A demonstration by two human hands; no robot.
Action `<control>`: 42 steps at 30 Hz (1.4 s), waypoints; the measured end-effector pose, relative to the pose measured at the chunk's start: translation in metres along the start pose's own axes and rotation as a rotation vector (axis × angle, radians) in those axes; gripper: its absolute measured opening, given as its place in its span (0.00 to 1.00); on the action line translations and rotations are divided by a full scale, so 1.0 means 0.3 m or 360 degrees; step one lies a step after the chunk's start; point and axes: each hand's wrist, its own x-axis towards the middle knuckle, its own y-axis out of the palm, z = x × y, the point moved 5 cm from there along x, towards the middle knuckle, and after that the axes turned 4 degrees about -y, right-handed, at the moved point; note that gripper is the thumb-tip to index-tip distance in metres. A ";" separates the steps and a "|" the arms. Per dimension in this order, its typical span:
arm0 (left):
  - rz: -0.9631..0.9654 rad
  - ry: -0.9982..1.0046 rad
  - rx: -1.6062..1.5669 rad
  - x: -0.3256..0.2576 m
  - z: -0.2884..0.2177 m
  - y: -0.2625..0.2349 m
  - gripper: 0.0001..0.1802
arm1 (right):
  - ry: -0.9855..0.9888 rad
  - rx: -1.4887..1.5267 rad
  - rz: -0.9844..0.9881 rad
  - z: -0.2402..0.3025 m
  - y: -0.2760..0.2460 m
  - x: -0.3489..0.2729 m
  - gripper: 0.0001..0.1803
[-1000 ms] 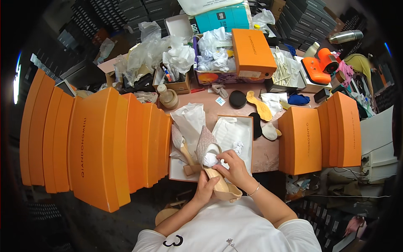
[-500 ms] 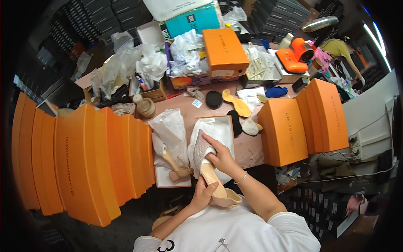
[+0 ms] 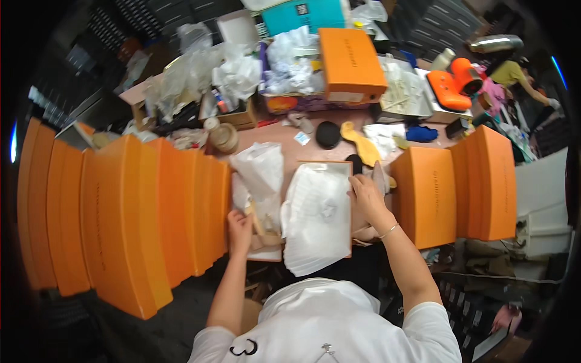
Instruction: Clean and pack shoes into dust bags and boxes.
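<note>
An open shoe box (image 3: 351, 254), lined with white tissue paper (image 3: 318, 224), lies in front of me. My right hand (image 3: 368, 198) is at its right rim, fingers closed on the edge. Beside the box, partly hidden under that hand, lies a beige high-heeled shoe (image 3: 366, 235) with its sparkly toe (image 3: 380, 176) pointing away. On the left, a second beige heeled shoe (image 3: 260, 224) rests with white paper (image 3: 260, 169) on a shallow white box part (image 3: 266, 256). My left hand (image 3: 240, 230) is next to this shoe, fingers loosely apart; contact is unclear.
Orange shoe boxes stand in a row at left (image 3: 127, 224) and in a smaller group at right (image 3: 426, 199). Behind are a black round pad (image 3: 328, 135), a yellow cloth (image 3: 361, 145), a jar (image 3: 224, 138), a crumpled-paper carton (image 3: 293, 103) and an orange device (image 3: 449, 89).
The shoe that both hands held now lies right of the box. My left hand has moved left to the other shoe; my right hand has moved to the box's right rim.
</note>
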 end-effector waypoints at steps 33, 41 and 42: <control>0.1250 -0.0513 -0.1098 -0.523 -0.371 0.049 0.35 | 0.0173 0.1390 0.0050 0.564 0.106 -0.012 0.27; 0.0991 -0.0408 -0.1058 -0.488 -0.400 0.062 0.34 | 0.0145 0.1465 0.0419 0.477 -0.006 0.017 0.37; 0.0728 -0.0364 -0.1098 -0.432 -0.398 0.046 0.29 | 0.0210 0.1555 0.0359 0.421 -0.065 -0.014 0.37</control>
